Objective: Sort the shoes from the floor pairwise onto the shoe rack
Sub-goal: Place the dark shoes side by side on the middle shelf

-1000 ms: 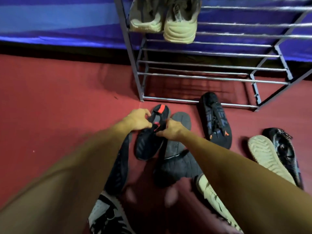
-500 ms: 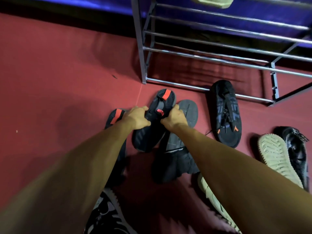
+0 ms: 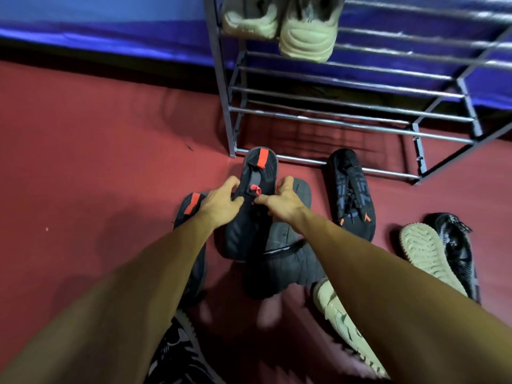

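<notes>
Still pinched at its collar between left hand (image 3: 221, 202) and right hand (image 3: 282, 200), the dark knit sneaker with orange heel tab (image 3: 246, 225) has edged toward the grey metal shoe rack (image 3: 221, 79). Its matching sneaker (image 3: 188, 209) — partly under the left forearm — waits on the red floor (image 3: 97, 162).

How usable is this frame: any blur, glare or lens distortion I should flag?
Head view, centre: the left hand, right hand and the shoe they hold are fairly sharp. Head view, bottom edge: the striped shoe is smeared by motion blur. Head view, top right: the rack bars bow from the wide lens and glint. Head view: dim light, soft shadows on the floor.
</notes>
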Demonstrator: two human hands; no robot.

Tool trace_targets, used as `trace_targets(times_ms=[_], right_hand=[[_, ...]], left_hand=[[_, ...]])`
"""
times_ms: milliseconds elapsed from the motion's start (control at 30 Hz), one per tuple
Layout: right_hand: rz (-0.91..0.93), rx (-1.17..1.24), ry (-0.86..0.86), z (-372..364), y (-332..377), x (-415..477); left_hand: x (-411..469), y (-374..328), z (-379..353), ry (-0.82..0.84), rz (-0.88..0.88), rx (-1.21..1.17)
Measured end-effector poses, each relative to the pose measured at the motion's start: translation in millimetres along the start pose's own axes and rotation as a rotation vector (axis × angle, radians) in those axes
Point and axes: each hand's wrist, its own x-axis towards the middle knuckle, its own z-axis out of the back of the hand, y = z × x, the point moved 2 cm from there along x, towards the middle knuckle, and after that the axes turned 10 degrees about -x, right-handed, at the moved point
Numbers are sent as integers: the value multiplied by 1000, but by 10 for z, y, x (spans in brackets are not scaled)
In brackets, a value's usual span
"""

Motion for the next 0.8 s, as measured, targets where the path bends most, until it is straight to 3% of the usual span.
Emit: trace_targets(times_ms=[433, 800], right_hand=[[205, -162, -318, 1380, 624, -1323], [292, -266, -472, 2468, 1172, -1797]], left_hand=[[-707, -1962, 688, -3, -322, 102], [-969, -2855, 795, 218, -253, -416]])
